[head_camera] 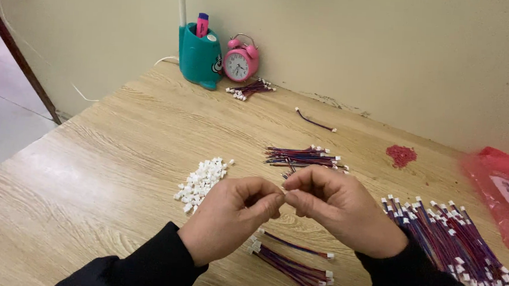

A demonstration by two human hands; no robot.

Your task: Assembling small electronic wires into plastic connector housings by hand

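Note:
My left hand (232, 215) and my right hand (336, 207) meet over the middle of the wooden table (100, 169), fingertips pinched together on a small wire piece (288, 174) that shows just above them. What sits between the fingertips is mostly hidden. A heap of small white connector housings (202, 183) lies left of my left hand. A small bundle of red-and-blue wires with white plugs (294, 266) lies under my wrists. A second bundle (303, 156) lies just beyond my hands.
A large fan of wires (457, 244) spreads at the right. A red plastic bag (507, 194) and a small pile of red bits (401, 155) lie at the far right. A teal pen holder (200, 54), pink alarm clock (240, 61), another wire bundle (249, 90) and a single wire (314, 121) sit by the wall.

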